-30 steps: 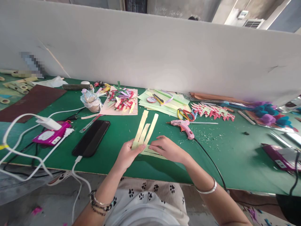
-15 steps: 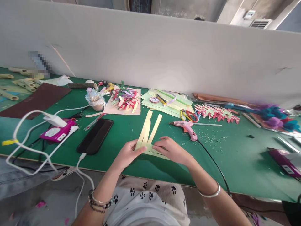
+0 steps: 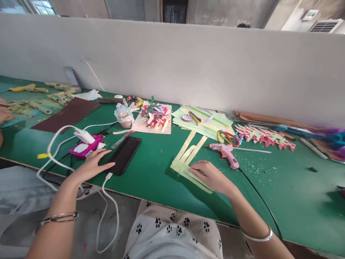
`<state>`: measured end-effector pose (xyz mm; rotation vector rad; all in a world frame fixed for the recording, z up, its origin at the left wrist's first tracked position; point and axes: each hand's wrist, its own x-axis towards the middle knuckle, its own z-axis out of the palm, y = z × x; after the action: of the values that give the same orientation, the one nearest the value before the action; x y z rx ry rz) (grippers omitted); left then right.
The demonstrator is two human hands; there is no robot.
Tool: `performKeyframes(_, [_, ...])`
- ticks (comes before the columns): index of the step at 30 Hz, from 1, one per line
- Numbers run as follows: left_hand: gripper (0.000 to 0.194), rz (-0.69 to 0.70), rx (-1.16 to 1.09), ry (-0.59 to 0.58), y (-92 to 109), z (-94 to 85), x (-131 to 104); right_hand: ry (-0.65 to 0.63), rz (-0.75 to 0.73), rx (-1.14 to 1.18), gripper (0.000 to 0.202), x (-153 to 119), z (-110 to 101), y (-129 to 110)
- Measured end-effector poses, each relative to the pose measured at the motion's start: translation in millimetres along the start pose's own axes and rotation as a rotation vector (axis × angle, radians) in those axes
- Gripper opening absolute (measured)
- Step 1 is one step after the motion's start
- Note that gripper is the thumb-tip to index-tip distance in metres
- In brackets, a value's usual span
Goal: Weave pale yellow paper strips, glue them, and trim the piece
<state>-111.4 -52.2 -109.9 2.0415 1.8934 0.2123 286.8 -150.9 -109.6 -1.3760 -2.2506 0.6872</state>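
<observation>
My left hand reaches over to the black phone, its fingers spread around the phone's near left corner and nothing held. A white cable is plugged into the phone's lower end. In my right hand, thumb and fingers pinch pale yellow-green paper strips, woven together at one corner with several loose ends pointing away from me. A pink glue gun lies just beyond that hand, with a clear glue stick in its back end.
Left of the phone stands a magenta power strip with tangled white cables. Farther back are a wrapped pot, a pile of coloured paper scraps, green paper sheets, scissors and red-white folded paper. Another person's hand shows far left.
My left hand has let go of the paper strips and moved left to the phone. My right hand still holds the strips. The view has turned left.
</observation>
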Motion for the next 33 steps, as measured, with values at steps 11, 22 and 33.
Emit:
performKeyframes(11, [0.073, -0.023, 0.082, -0.048, -7, 18.4, 4, -0.022, -0.01, 0.0, 0.037, 0, -4, 2])
performKeyframes(22, [0.066, 0.027, -0.129, 0.176, -7, 20.9, -5, 0.008, 0.03, -0.024, 0.03, -3, -5, -2])
performKeyframes(33, [0.044, 0.505, -0.711, -0.46, 177, 61.5, -9, 0.075, -0.076, -0.124, 0.028, 18, -16, -17])
